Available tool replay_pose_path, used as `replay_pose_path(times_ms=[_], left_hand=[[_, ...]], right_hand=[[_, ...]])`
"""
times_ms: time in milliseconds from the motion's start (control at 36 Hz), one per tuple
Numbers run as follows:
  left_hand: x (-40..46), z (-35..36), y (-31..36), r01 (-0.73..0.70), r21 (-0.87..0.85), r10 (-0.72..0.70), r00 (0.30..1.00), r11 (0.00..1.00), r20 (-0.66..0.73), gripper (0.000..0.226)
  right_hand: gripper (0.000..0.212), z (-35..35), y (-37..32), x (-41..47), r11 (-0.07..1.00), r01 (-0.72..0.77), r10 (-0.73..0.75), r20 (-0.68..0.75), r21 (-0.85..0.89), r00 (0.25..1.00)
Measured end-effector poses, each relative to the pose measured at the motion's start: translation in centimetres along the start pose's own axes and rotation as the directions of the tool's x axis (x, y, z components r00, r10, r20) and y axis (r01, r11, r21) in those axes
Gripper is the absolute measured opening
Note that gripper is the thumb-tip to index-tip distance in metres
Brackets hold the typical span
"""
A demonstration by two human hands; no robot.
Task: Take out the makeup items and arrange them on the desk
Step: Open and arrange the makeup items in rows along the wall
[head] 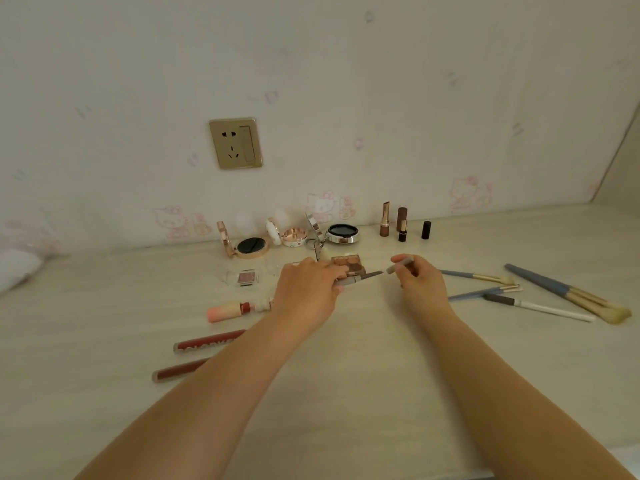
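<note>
Over the middle of the desk my left hand point(308, 289) grips a grey eyebrow pencil point(360, 278) whose bare tip points right. A little to the right, my right hand point(417, 282) pinches the pencil's grey cap point(400, 265), held apart from the tip. Just behind my left fingers lies a brown eyeshadow palette point(349, 264). Three open compacts point(251, 245) point(294, 236) point(342, 233) stand in a row near the wall. To their right stand lipsticks point(385, 220) point(402, 224) and a small black tube point(426, 230).
Blue-handled brushes point(568, 292) point(485, 292) point(474, 276) and a white pencil point(540, 307) lie at the right. A pink blush pan point(246, 277), a pink lip tint point(239, 310) and two red lip gloss tubes point(207, 341) point(180, 371) lie at the left. A wall socket point(236, 143) sits above.
</note>
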State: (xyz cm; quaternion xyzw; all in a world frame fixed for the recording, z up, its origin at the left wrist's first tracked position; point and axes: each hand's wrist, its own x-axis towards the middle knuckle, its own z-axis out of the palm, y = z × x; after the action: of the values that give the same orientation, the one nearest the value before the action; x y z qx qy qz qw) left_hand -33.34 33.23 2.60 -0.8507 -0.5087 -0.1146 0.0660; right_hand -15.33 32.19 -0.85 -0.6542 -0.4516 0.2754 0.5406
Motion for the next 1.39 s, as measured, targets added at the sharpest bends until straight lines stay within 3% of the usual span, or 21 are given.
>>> replay_pose_path(times_ms=[167, 583, 1167, 1306, 1389], left_hand=[[1.7, 1.2, 0.3, 0.008, 0.017, -0.009, 0.999, 1.0, 0.044, 0.023], [2.3, 2.8, -0.1, 0.092, -0.017, -0.09, 0.991, 0.996, 0.101, 0.027], [2.0, 2.8, -0.6, 0.113, -0.048, -0.108, 0.989, 0.992, 0.101, 0.024], [1.5, 3.4, -0.8, 0.081, 0.017, -0.082, 0.995, 0.997, 0.054, 0.037], [0.8, 3.5, -0.4, 0.061, 0.011, -0.06, 0.998, 0.998, -0.032, 0.046]], right_hand=[[0.022, 1.3, 0.1, 1.2, 0.979, 0.043, -0.046, -0.013, -0.201, 0.999], [0.03, 2.1, 0.8, 1.5, 0.777, 0.103, -0.1, 0.04, -0.62, 0.994], [0.03, 1.8, -0.1, 0.9, 0.579, 0.085, -0.039, 0.077, -0.811, 0.996], [0.033, 1.4, -0.2, 0.2, 0.632, 0.065, -0.026, 0.062, -0.772, 0.998], [0.042, 0.9, -0.2, -0.4, 0.737, 0.011, 0.004, 0.02, -0.675, 1.0]])
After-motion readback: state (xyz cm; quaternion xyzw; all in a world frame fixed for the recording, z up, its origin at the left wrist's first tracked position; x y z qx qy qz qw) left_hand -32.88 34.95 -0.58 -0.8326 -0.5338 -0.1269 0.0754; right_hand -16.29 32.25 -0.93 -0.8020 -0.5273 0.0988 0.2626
